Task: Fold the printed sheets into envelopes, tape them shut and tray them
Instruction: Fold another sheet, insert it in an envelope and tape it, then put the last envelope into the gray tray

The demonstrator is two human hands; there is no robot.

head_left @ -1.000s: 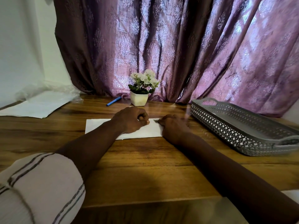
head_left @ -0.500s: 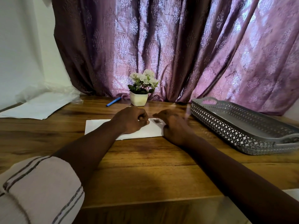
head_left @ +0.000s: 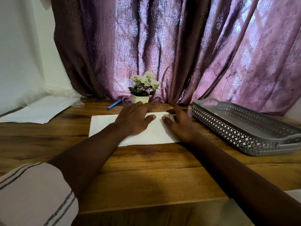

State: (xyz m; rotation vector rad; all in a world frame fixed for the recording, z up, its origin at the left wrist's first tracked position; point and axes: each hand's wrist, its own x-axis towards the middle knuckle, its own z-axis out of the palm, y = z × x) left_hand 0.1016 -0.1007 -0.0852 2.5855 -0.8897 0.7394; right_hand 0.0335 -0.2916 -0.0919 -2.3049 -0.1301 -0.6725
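White sheet (head_left: 104, 126) looks unfolded vs earlier; left hand (head_left: 133, 119), right hand (head_left: 179, 123) now flat, splayed, gripping nothing.

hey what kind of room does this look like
Probably a home room, set up as a small desk. A wooden table stands against a purple patterned curtain, with a potted flower by it.

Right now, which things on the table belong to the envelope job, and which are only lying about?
For the job:
- sheet, under both hands
- tray, on the right
- paper stack, far left

Lying about:
- pen
- flower pot
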